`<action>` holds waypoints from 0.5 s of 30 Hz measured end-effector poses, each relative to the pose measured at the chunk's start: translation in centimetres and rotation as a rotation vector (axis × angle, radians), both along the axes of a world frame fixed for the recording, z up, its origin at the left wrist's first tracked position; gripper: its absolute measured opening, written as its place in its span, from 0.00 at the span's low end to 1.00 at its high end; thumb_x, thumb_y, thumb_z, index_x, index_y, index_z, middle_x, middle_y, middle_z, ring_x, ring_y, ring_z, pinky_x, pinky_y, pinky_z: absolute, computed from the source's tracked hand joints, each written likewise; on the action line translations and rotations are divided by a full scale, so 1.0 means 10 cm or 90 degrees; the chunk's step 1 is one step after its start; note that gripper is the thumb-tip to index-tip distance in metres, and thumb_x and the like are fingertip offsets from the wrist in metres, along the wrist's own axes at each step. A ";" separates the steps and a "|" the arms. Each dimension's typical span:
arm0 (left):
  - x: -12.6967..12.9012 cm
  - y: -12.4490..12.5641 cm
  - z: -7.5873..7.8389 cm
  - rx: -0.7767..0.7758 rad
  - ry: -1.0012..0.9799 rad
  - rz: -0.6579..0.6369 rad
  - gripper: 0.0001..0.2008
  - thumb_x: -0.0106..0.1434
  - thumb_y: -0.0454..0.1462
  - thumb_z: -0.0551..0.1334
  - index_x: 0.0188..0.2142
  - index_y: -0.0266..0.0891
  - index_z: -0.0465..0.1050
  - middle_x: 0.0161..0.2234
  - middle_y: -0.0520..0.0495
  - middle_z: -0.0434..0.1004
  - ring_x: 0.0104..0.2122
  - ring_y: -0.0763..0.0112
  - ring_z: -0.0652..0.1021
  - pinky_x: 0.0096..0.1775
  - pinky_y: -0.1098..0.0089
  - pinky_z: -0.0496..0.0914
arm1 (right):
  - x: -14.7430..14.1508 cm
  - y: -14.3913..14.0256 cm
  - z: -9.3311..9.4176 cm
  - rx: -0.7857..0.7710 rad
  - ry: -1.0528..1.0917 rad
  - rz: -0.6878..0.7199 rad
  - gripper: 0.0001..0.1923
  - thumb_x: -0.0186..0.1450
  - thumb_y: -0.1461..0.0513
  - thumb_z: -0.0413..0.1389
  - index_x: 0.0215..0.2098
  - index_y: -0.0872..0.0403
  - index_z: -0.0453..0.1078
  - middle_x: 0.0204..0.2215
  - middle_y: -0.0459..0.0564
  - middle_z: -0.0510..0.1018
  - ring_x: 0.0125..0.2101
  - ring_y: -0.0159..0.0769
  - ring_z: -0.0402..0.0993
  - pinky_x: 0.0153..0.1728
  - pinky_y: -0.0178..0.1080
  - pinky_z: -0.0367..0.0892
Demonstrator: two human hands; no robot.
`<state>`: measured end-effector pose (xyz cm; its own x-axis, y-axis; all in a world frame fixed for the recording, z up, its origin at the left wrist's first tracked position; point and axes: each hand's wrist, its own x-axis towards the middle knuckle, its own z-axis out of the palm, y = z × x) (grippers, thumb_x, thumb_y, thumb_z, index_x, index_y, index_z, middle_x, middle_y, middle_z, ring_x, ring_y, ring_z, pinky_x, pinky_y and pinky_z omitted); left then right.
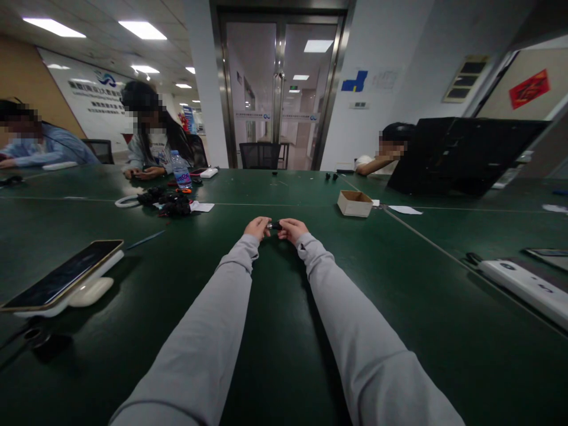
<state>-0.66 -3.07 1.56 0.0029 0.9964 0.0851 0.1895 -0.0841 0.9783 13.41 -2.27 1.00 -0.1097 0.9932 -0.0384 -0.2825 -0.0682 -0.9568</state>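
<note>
Both arms, in light grey sleeves, reach straight ahead over the dark green table (284,331). My left hand (257,227) is closed, its fingertips pinching the shiny pale left end of a small black piece (275,225). My right hand (293,229) pinches the dark right end of the same piece. It lies level between the two hands, just above the tabletop. Too small to make out is its exact kind, and whether it is one part or two joined parts. Fingers cover both of its ends.
Left of my hands lie a heap of black parts (175,205), a water bottle (181,171) and a phone (66,275) on a white stand. To the right are an open cardboard box (355,205), a power strip (523,287) and a large black monitor (461,154). Several people sit around.
</note>
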 end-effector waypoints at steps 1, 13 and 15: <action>0.00 0.00 0.00 0.008 0.002 -0.002 0.15 0.56 0.38 0.54 0.42 0.35 0.68 0.16 0.54 0.64 0.14 0.80 0.61 0.18 0.78 0.56 | 0.00 0.00 0.00 0.000 0.000 0.001 0.04 0.57 0.67 0.58 0.29 0.58 0.65 0.15 0.45 0.72 0.13 0.27 0.68 0.15 0.30 0.68; 0.01 0.01 0.00 0.000 0.004 -0.005 0.15 0.55 0.37 0.55 0.42 0.37 0.68 0.20 0.53 0.66 0.15 0.80 0.63 0.18 0.78 0.57 | -0.01 0.02 0.00 -0.004 0.000 -0.002 0.04 0.57 0.68 0.57 0.28 0.58 0.66 0.14 0.44 0.71 0.13 0.27 0.68 0.14 0.30 0.67; 0.00 0.01 -0.01 0.000 0.016 -0.012 0.14 0.56 0.36 0.53 0.42 0.36 0.68 0.19 0.53 0.65 0.15 0.80 0.63 0.18 0.78 0.58 | -0.01 0.01 0.00 -0.004 0.002 0.000 0.04 0.56 0.68 0.58 0.28 0.59 0.66 0.14 0.44 0.71 0.13 0.28 0.68 0.14 0.30 0.67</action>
<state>-0.62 -2.98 1.48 0.0237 0.9961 0.0849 0.2121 -0.0879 0.9733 13.35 -2.14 1.00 -0.1096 0.9930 -0.0449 -0.2859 -0.0748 -0.9553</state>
